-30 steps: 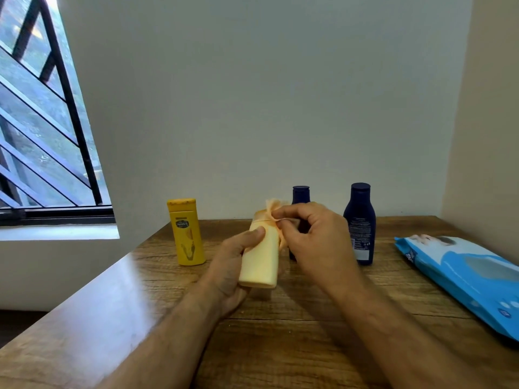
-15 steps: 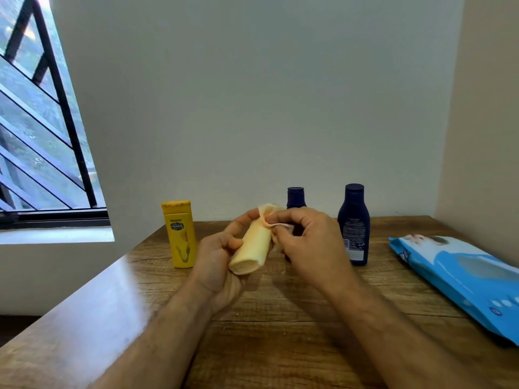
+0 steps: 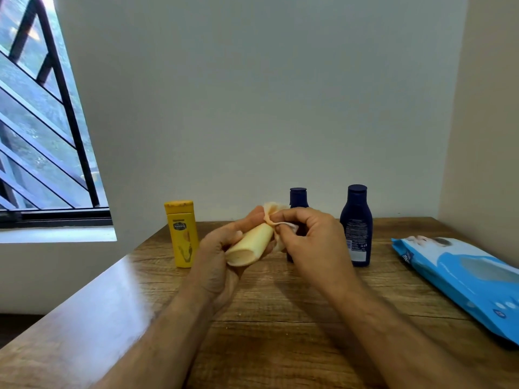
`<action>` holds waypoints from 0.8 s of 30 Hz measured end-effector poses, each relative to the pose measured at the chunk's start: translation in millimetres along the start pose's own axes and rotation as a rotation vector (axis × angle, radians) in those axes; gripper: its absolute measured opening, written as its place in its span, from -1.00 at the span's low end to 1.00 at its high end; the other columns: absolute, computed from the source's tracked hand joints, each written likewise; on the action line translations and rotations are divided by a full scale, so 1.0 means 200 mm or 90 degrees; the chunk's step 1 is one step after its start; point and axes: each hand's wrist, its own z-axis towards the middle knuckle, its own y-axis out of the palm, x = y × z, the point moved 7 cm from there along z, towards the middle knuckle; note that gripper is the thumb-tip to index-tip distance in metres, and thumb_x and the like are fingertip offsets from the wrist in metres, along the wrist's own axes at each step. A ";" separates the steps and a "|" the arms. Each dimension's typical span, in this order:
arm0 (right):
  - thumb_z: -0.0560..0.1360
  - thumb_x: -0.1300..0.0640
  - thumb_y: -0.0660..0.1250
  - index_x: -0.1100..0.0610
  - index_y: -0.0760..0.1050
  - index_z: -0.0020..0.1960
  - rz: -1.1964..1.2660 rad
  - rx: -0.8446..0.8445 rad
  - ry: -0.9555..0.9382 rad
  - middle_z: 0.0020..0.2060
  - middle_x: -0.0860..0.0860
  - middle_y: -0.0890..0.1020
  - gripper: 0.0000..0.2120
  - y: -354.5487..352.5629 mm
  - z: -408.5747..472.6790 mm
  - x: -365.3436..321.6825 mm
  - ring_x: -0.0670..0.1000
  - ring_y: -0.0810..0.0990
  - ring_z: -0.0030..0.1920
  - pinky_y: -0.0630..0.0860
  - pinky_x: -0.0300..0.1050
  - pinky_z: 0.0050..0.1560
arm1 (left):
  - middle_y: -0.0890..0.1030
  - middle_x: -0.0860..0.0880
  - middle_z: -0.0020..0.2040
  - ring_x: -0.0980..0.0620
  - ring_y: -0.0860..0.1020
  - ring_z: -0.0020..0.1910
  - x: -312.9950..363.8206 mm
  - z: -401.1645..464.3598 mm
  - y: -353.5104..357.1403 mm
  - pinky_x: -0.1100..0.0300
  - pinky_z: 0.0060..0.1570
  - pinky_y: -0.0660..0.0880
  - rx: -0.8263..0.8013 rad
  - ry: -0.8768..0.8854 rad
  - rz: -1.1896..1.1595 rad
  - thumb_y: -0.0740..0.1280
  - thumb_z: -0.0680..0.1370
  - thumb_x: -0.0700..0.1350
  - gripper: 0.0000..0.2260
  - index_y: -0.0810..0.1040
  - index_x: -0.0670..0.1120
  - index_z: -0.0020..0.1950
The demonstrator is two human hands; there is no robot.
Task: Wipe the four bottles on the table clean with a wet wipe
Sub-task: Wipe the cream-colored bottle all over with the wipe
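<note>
The person holds a pale yellow bottle (image 3: 250, 245) above the wooden surface (image 3: 280, 318), tilted so that its flat base faces the camera and its top end points away toward the wall. The left hand (image 3: 219, 259) wraps around the bottle from the left side and beneath, its grip closed on the body, with the thumb lying along the upper side. The right hand (image 3: 311, 242) is at the bottle's far end, its grip pinching a wet wipe (image 3: 276, 217) between thumb and fingers; the wipe is bunched over the top of the bottle, a white corner showing under the forefinger. Neither the bottle nor the hands touch the surface.

Three other bottles stand upright on the surface toward the wall. A yellow Vaseline bottle (image 3: 182, 234) stands to the left of the hands. A small dark blue bottle (image 3: 297, 200) stands behind the hands, mostly hidden by them, with only its cap, shoulders and a bit of its base showing. A larger dark blue bottle (image 3: 356, 226) stands just right of the right hand, its back label turned to the camera.

A blue pack of wet wipes (image 3: 460, 279) lies flat at the right edge of the surface, well apart from the bottles. A barred window (image 3: 42, 136) fills the left of the view.
</note>
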 end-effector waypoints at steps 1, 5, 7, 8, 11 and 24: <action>0.51 0.18 0.42 -0.06 0.67 0.01 -0.001 0.006 0.006 -0.06 -0.17 0.66 -0.83 -0.01 0.00 0.01 -0.18 0.63 -0.02 0.64 -0.16 0.01 | 0.58 -0.36 0.28 -0.36 0.59 0.21 0.00 0.00 0.00 -0.03 -0.12 0.67 -0.012 -0.006 -0.027 0.10 0.42 -0.26 -0.54 0.58 -0.45 0.18; 0.52 0.19 0.40 -0.03 0.66 0.05 0.013 0.016 0.025 -0.04 -0.18 0.66 -0.83 -0.02 0.00 0.02 -0.20 0.62 -0.01 0.64 -0.18 0.01 | 0.54 -0.44 0.28 -0.40 0.57 0.20 0.01 -0.03 0.04 -0.05 -0.01 0.67 -0.112 -0.050 -0.093 0.14 0.27 -0.21 -0.42 0.55 -0.43 0.22; 0.52 0.19 0.40 -0.01 0.66 0.08 0.013 0.026 0.033 -0.01 -0.16 0.66 -0.82 -0.03 0.01 0.02 -0.19 0.63 -0.01 0.65 -0.18 0.01 | 0.51 -0.45 0.31 -0.38 0.57 0.24 0.02 -0.04 0.08 -0.06 0.13 0.62 -0.182 -0.075 -0.101 0.31 0.14 -0.26 -0.32 0.54 -0.42 0.27; 0.53 0.19 0.40 0.00 0.66 0.10 0.008 0.031 0.035 0.00 -0.14 0.66 -0.82 -0.04 0.01 0.03 -0.18 0.63 0.00 0.65 -0.18 0.00 | 0.49 -0.46 0.33 -0.38 0.54 0.29 0.03 -0.05 0.08 -0.06 0.20 0.59 -0.210 -0.084 -0.102 0.35 0.10 -0.31 -0.27 0.51 -0.42 0.30; 0.53 0.18 0.40 0.01 0.64 0.13 -0.014 0.033 0.043 0.04 -0.11 0.66 -0.80 -0.04 0.02 0.04 -0.16 0.63 0.02 0.64 -0.23 0.00 | 0.46 -0.46 0.36 -0.38 0.47 0.38 0.02 -0.06 0.09 -0.04 0.28 0.53 -0.248 -0.126 -0.103 0.23 0.12 -0.44 -0.25 0.47 -0.41 0.35; 0.51 0.20 0.42 -0.02 0.66 -0.04 0.022 -0.048 0.075 -0.11 -0.12 0.67 -0.87 0.02 0.00 0.05 -0.12 0.65 -0.08 0.65 -0.24 -0.18 | 0.69 0.16 0.12 0.17 0.65 0.04 0.12 -0.08 0.06 0.26 -0.11 0.58 -0.094 0.328 0.683 0.53 0.44 -0.01 -0.57 0.61 0.08 0.30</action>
